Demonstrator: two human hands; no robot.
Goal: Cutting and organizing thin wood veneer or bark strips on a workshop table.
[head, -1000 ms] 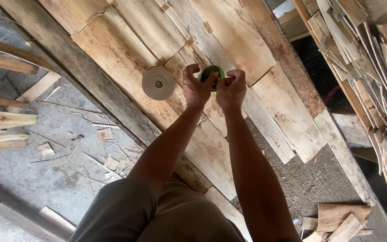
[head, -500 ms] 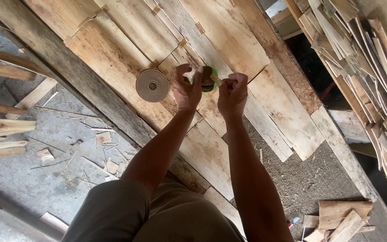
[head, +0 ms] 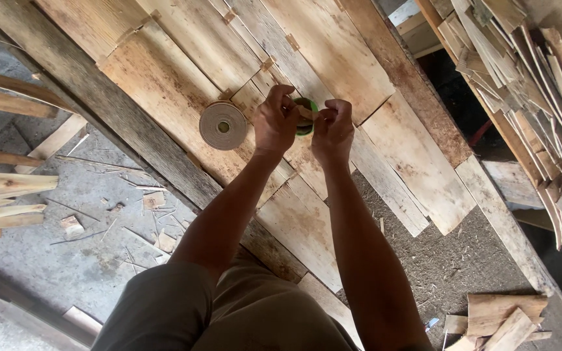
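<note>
Since the earlier frame our hands are sitting slightly closer together. Left hand [head: 276,123] is gripping the green tape roll [head: 305,117] at upper centre, above the plank surface [head: 164,84]; right hand [head: 333,127] is pinching its brown strip [head: 306,113], running left-right. Roll's axis: cannot tell. Brown tape roll [head: 223,125] is lying flat, left.

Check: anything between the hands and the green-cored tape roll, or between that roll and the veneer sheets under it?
Nothing visible. Left hand and right hand both grip the green-cored tape roll directly, above the veneer sheets. The brown tape roll lies off to the side, clear of them.
</note>
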